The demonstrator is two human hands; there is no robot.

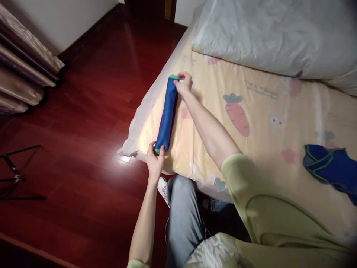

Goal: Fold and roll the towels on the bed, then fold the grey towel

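Your left hand [154, 160] fingers pinch the near end of the blue folded cloth [167, 113]; your right hand [183, 82] fingers pinch its far, green-edged end. The cloth lies lengthwise at the bed's [251, 156] left edge. Another blue garment [331, 167] lies well apart, far right.

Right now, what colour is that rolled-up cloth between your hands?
The rolled cloth is blue with green ends, shown in the head view.
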